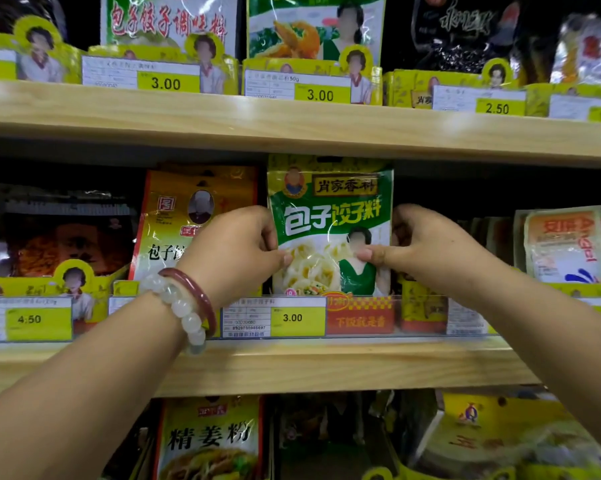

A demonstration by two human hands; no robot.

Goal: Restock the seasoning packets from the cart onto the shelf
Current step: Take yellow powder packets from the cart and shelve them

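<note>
Green dumpling seasoning packet (pixel 330 223) upright on middle shelf (pixel 326 362), pinched at both side edges: left hand (pixel 238 252), right hand (pixel 427 244), fingers clamped on it.

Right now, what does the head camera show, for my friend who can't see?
Two hands, left hand and right hand, pinch a green seasoning packet upright on the middle wooden shelf, above a yellow 3.00 price tag.

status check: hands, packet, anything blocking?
Left hand and right hand pinch the green seasoning packet by its sides. Packet upright on the middle shelf, behind the 3.00 price tag. Nothing seen blocking.
</note>
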